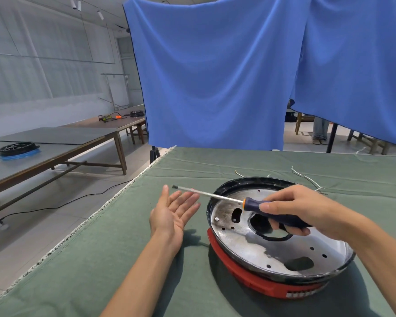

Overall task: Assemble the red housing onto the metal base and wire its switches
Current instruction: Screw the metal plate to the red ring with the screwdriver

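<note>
No brand, label or writing can be read on any of the things; the pale marks on the front of the red housing are too small to make out.

The left hand point(173, 213) lies palm up above the green-covered worktop point(124, 259), fingers straight and spread, its grip released and holding nothing. Just beyond its fingertips hangs the dark tip of the screwdriver point(238, 201), whose bright shaft runs rightward into an orange collar and dark blue handle.

The right hand point(300, 209) is clenched round that handle, thumb along the top, fingers curled beneath, wrist and forearm reaching in from the right. Directly under this grip sits the metal base point(261, 248), a shiny round pan with holes and a large central opening, tilted on the red housing point(249, 282) below it. Beyond the grip, loose wires point(311, 181) lie on the cloth.
</note>
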Demonstrator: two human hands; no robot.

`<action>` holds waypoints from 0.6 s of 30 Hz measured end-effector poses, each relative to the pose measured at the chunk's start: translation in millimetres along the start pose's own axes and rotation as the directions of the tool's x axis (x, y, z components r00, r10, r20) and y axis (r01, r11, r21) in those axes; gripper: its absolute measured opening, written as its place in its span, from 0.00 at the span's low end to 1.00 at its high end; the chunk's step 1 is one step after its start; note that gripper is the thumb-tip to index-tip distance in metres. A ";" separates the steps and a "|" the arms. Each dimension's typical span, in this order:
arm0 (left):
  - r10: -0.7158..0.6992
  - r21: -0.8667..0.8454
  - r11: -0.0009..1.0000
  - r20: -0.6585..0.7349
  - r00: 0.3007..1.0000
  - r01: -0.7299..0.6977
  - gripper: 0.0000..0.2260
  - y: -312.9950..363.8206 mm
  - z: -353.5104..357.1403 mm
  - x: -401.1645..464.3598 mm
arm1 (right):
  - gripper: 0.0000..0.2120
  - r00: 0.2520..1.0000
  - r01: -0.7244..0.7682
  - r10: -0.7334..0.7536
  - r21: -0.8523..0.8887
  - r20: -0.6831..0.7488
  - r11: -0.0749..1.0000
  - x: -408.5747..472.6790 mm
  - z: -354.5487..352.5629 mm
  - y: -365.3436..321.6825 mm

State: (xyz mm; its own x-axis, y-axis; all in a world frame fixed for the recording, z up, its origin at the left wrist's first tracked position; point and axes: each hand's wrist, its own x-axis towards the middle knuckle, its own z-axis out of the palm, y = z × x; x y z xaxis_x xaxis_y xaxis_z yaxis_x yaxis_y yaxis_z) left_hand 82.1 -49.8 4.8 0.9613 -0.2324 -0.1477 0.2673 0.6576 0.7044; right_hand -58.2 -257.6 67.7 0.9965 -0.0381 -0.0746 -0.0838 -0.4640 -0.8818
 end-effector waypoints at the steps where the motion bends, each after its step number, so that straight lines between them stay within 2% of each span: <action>1: 0.036 0.140 0.990 -0.022 0.999 -0.032 0.16 0.5 -0.7 1.7 | 0.10 0.999 0.023 -0.021 0.045 -0.048 0.999 0.2 -0.9 1.6; 3: 0.102 0.506 0.859 -0.025 0.994 -0.076 0.13 0.1 0.9 6.4 | 0.11 0.983 0.067 -0.045 0.122 -0.176 0.990 0.7 -4.4 4.6; 4: 0.069 0.636 0.770 0.004 0.998 -0.055 0.12 -1.0 3.6 8.8 | 0.12 0.969 0.084 -0.047 0.145 -0.242 0.986 1.1 -6.4 5.5; 6: -0.112 0.776 0.630 0.073 0.991 0.014 0.09 -1.9 13.0 12.2 | 0.11 0.937 0.104 -0.042 0.164 -0.347 0.981 1.2 -8.7 7.0; 9: -0.299 0.898 0.439 0.120 0.947 0.025 0.10 2.3 28.2 13.1 | 0.09 0.892 0.128 -0.025 0.198 -0.452 0.972 0.2 -10.3 9.5; 11: -0.378 0.902 0.428 0.128 0.917 0.051 0.15 3.4 33.3 14.9 | 0.09 0.868 0.152 -0.023 0.222 -0.496 0.963 -1.0 -11.8 10.3; 13: -0.421 0.878 0.466 0.115 0.900 0.106 0.23 3.4 35.2 16.0 | 0.09 0.857 0.179 -0.031 0.240 -0.515 0.954 -2.3 -13.1 10.0; 14: -0.428 0.886 0.453 0.124 0.895 0.094 0.24 2.2 35.9 15.0 | 0.09 0.854 0.187 -0.035 0.245 -0.519 0.951 -2.1 -13.5 9.8; 18: -0.330 0.945 0.327 0.123 0.936 -0.008 0.06 -6.7 43.3 4.1 | 0.07 0.848 0.194 -0.036 0.247 -0.529 0.949 -1.6 -11.0 9.3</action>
State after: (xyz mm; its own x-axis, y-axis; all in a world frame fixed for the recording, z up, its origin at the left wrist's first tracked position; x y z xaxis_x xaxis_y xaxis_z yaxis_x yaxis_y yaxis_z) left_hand 81.4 -86.2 29.5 0.8032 -0.5226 -0.2859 0.0165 -0.4602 0.8876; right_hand -60.5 -271.7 64.7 0.8487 -0.4835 0.2146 0.1139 -0.2291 -0.9667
